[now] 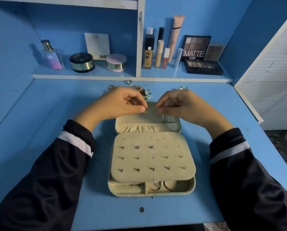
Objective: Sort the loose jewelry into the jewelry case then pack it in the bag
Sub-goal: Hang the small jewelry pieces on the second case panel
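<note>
Only the head view here, so: I'm mid-sort, on the necklace step by the look of it. My left hand (121,104) has thumb and forefinger pinched on a small gold bit at one end of a thin chain (155,112), other fingers curled in. My right hand (181,105) pinches the other part of the chain the same way. Both hover close together over the lid (147,127) of the open case (131,194), which sits in the middle of the desk (56,114). The chain itself is so fine I can barely make it out. The earring panel (172,142) is lying flat and already carries a bunch of studs (136,170), with some holes free. The pile (140,89) of loose stuff is just behind my hands, so plenty left to do. Next move, I reckon: lower the chain into the lid and hook or tuck it without tangling, which needs a light, steady pinch. Can't see the bag anywhere, so packing is a long way off.
</note>
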The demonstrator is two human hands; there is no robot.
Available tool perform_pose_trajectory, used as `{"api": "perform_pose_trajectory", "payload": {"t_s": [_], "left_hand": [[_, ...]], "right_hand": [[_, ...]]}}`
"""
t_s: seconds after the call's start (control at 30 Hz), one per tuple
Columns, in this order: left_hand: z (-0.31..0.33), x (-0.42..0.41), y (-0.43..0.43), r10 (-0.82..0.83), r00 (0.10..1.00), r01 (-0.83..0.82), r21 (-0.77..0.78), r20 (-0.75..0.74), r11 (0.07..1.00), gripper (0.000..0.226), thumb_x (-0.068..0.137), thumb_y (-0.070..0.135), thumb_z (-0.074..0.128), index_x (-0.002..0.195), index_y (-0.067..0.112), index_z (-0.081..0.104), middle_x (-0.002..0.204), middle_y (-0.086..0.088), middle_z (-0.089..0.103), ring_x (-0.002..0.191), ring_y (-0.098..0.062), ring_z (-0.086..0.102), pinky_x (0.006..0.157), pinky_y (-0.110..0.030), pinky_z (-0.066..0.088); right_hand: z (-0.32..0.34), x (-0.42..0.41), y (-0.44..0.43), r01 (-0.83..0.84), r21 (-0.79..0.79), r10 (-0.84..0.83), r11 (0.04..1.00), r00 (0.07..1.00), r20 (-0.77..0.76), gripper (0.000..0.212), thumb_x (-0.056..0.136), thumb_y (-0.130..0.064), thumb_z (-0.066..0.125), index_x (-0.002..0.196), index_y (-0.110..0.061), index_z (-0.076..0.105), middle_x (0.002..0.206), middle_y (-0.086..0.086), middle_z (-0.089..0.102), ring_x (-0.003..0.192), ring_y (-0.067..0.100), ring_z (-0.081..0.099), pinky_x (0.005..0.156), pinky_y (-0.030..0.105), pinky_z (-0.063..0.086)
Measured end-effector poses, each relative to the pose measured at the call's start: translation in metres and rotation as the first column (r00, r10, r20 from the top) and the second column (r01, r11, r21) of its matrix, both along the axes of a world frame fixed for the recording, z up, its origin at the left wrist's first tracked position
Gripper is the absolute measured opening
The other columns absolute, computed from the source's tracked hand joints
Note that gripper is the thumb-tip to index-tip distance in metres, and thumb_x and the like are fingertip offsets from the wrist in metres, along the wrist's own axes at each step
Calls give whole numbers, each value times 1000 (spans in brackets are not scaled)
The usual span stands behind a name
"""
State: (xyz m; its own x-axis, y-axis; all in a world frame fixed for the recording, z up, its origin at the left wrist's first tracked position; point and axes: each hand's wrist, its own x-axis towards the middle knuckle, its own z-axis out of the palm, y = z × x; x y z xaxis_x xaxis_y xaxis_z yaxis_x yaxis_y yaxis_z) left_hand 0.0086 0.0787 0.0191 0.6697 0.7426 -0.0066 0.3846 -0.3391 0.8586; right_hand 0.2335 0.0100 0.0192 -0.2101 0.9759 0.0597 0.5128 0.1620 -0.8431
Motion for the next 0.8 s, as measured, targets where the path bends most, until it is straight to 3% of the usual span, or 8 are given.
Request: {"api": "perform_pose_trajectory", "payload": {"t_s": [0.1,0.23,0.37,0.47,0.67,0.8], "left_hand": [[-4,4,-1,-36,994,40,33,-103,999,12,83,15,76,86,27,75,83,9,74,77,0,66,76,-20,52],[-6,6,-2,-76,978,92,75,-194,993,13,85,17,75,86,30,74,86,8,75,82,-8,69,86,-32,56],[-7,9,-5,-90,970,115,99,-227,988,17,86,16,74,83,34,72,86,8,74,83,-9,68,87,-37,56],[-8,11,-6,-87,967,121,130,-241,984,16,85,17,75,83,33,73,86,10,72,81,-6,66,83,-35,55],[-6,10,-7,-77,965,114,138,-250,984,15,83,19,77,91,32,75,88,13,73,82,-1,65,80,-22,53],[-6,8,-5,-23,972,53,121,-235,991,17,80,24,79,92,34,74,86,12,73,79,-4,66,81,-26,55]], "right_hand": [[2,2,-2,-35,-22,37,999,997,69,9,82,-9,75,91,-11,75,82,5,74,74,22,67,75,29,52],[5,4,-5,-89,-83,99,993,987,129,12,82,-6,74,92,-13,76,83,4,74,67,6,60,70,20,49],[5,1,-6,-85,-60,96,995,974,206,11,82,-6,74,88,-15,76,70,-16,68,59,-3,55,61,7,39],[5,0,-7,-90,-39,97,995,961,261,13,82,-6,74,85,-19,76,70,-20,65,62,-6,56,61,6,38],[3,6,-5,-46,33,34,998,955,293,15,81,-14,77,90,-25,76,83,-14,67,67,2,52,64,11,39],[4,10,-5,-27,51,8,998,939,343,11,82,-18,77,88,-26,74,82,-14,65,68,1,51,64,10,38]]}}
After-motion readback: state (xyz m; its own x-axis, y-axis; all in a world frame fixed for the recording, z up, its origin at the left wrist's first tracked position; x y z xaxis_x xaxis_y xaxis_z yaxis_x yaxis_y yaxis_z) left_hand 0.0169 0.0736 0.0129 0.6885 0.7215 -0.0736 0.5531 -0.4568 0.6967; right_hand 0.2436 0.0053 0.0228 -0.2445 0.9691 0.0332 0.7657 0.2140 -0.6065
